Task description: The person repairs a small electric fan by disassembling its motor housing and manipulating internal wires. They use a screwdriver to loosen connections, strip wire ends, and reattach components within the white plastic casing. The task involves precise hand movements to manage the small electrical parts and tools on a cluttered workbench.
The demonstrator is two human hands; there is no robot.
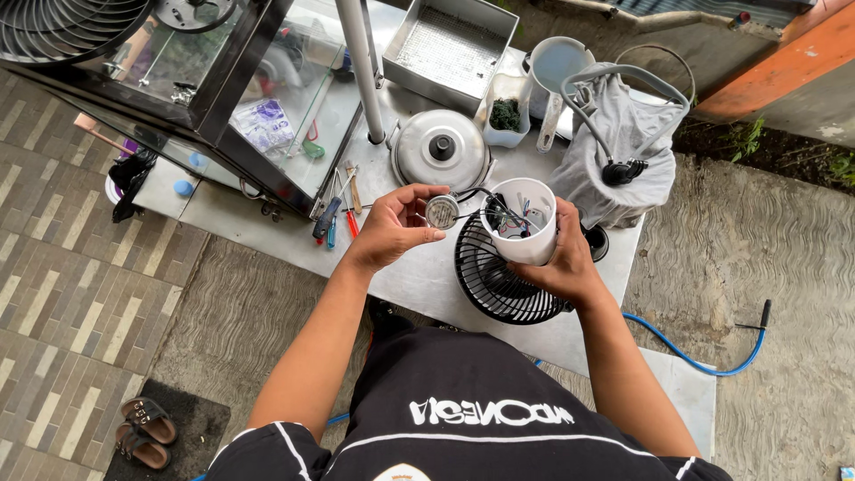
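My right hand (564,264) grips a white cylindrical plastic housing (525,223) with coloured wires inside it. My left hand (394,227) pinches a small round silver part (442,211), joined to the housing by black wires. Both hands are held above a black fan grille (499,285) that lies on the grey table (419,281).
A metal pot lid (441,149), a square metal tray (450,44), a white jug (554,67), a cup of dark bits (506,116) and a grey cloth-covered object (623,147) stand behind. Screwdrivers (337,214) lie left, by a glass cabinet (214,80). Blue hose (686,352) runs right; sandals (147,432) lie on the floor.
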